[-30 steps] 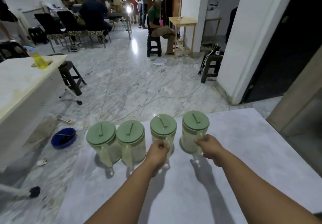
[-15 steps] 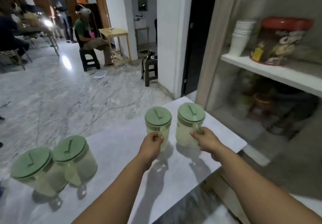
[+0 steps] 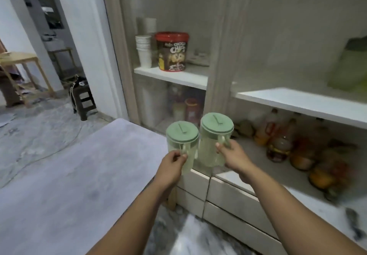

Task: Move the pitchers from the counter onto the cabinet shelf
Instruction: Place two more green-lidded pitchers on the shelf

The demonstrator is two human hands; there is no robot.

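The one label I can read is on the red-lidded tub (image 3: 172, 51) on the upper left shelf (image 3: 170, 76): "CHOCO CHIPS", with a small line above it too fine to make out. A stack of white cups (image 3: 143, 50) stands just beside the tub. The bottles (image 3: 278, 135) on the lower shelf are blurred and their labels unreadable, and a green shape (image 3: 351, 66) at the right edge is smeared and cut off. My left hand (image 3: 172, 167) has its fingers curled shut round the handle of the left pitcher (image 3: 181, 141); my right hand (image 3: 233, 156) grips the handle of the right pitcher (image 3: 215, 135) the same way. Both pitchers, green-lidded and clear, hang in the air touching side by side, past the corner of the surface (image 3: 79, 175) and in front of the lower cabinet opening. Half a second ago they were still over the surface and two more pitchers showed at the left; those are out of view now, and the cabinet fills the frame
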